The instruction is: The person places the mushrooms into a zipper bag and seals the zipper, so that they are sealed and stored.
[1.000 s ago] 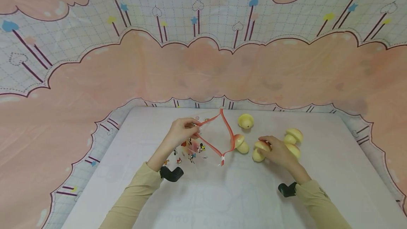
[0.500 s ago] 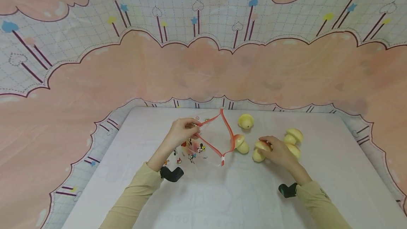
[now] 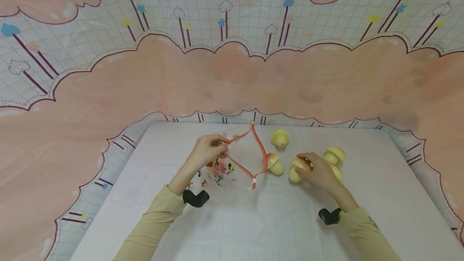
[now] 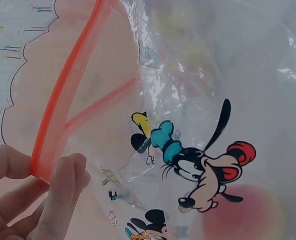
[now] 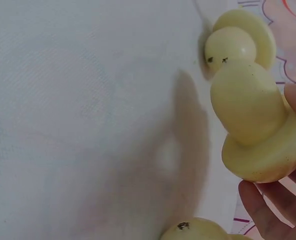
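In the head view my left hand [image 3: 207,149] pinches the edge of a clear zip bag [image 3: 262,145] with a red-orange rim, its mouth spread wide. Cartoon figures are printed on the plastic, and the left wrist view shows the thumb and fingers [image 4: 62,195] at the bag's red strip [image 4: 50,120]. My right hand [image 3: 319,171] grips a yellow toy mushroom [image 3: 295,176] with a reddish-tinged cap. Up close in the right wrist view, that mushroom [image 5: 245,102] hangs over its shadow, stem toward the camera, fingers round its cap.
One mushroom [image 3: 280,138] lies beyond the bag's mouth, and another [image 3: 277,167] lies right at its red rim. Two more, a far mushroom [image 3: 335,154] and a partly hidden mushroom [image 3: 336,171], are behind my right hand. A white cloth covers the table [image 3: 261,224].
My right hand has shifted slightly right and up with the mushroom, which has tilted a little. The left hand and bag have stayed in place.
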Motion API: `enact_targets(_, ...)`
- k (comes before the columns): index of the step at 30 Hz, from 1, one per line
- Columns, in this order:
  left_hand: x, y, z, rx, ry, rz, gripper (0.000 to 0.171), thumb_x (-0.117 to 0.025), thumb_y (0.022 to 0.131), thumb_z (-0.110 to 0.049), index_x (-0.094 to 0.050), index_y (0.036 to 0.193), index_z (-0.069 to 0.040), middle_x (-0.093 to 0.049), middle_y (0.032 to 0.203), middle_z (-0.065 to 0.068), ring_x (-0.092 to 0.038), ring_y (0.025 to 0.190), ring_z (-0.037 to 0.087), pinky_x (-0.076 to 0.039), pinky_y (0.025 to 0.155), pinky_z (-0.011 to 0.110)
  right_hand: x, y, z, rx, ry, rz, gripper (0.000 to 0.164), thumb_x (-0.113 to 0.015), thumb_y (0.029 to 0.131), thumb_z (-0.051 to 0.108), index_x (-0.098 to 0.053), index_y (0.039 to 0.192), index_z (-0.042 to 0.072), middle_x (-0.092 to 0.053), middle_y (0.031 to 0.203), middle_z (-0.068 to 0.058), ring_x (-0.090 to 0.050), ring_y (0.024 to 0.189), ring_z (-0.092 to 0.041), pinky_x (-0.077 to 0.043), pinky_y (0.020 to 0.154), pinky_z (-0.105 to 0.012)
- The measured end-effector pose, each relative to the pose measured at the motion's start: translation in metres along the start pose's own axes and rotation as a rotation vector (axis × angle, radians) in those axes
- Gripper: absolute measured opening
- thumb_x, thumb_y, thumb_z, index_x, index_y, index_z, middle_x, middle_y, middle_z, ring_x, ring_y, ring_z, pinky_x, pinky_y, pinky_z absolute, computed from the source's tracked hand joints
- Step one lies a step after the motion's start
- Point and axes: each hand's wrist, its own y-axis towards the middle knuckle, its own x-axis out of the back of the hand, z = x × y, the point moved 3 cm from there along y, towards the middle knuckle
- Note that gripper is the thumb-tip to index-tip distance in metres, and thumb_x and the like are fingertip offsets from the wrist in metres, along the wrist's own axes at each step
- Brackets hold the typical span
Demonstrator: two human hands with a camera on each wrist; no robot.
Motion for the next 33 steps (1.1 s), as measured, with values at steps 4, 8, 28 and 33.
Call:
enact_targets(4,-0.001,0.0,0.0,-0.004,0.004,0.0,0.025,-0.06,0.091,-0.011,-0.068,0.112,-0.001,-0.072,0.092,0.022,-0.073,0.076,0.029,-0.06,0.072,0.037,0.005,-0.001,0.004,0.035,0.002,-0.034,0.044,-0.071,0.086,0.019,-0.059,0.125,0.001,-0.063,0.12,-0.021,-0.06,0.101,-0.03,-0.049,0.082,-0.041)
enact_targets(8,-0.001,0.001,-0.001,0.001,0.002,-0.001,0.025,-0.06,0.091,-0.01,-0.067,0.112,0.0,-0.072,0.092,0.022,-0.073,0.076,0.03,-0.06,0.072,0.037,0.007,0.0,0.005,0.047,0.006,-0.05,0.044,-0.071,0.085,0.018,-0.059,0.125,0.002,-0.063,0.12,-0.02,-0.06,0.102,-0.031,-0.049,0.084,-0.042)
enact_targets(28,-0.001,0.006,0.0,0.019,0.007,0.014,0.028,-0.06,0.092,-0.013,-0.066,0.115,0.002,-0.072,0.096,0.024,-0.073,0.071,0.022,-0.06,0.072,0.034,0.021,0.007,0.034,0.088,0.049,-0.042,0.047,-0.071,0.086,0.02,-0.057,0.128,0.002,-0.061,0.124,-0.017,-0.058,0.111,-0.031,-0.052,0.088,-0.047)
enact_targets(33,-0.001,0.007,-0.002,0.025,-0.001,0.015,0.027,-0.061,0.091,-0.013,-0.067,0.114,0.001,-0.072,0.094,0.023,-0.073,0.074,0.028,-0.06,0.072,0.036,0.026,0.008,0.047,0.12,0.062,-0.048,0.048,-0.072,0.086,0.022,-0.058,0.128,0.003,-0.061,0.122,-0.015,-0.059,0.11,-0.029,-0.052,0.087,-0.046)
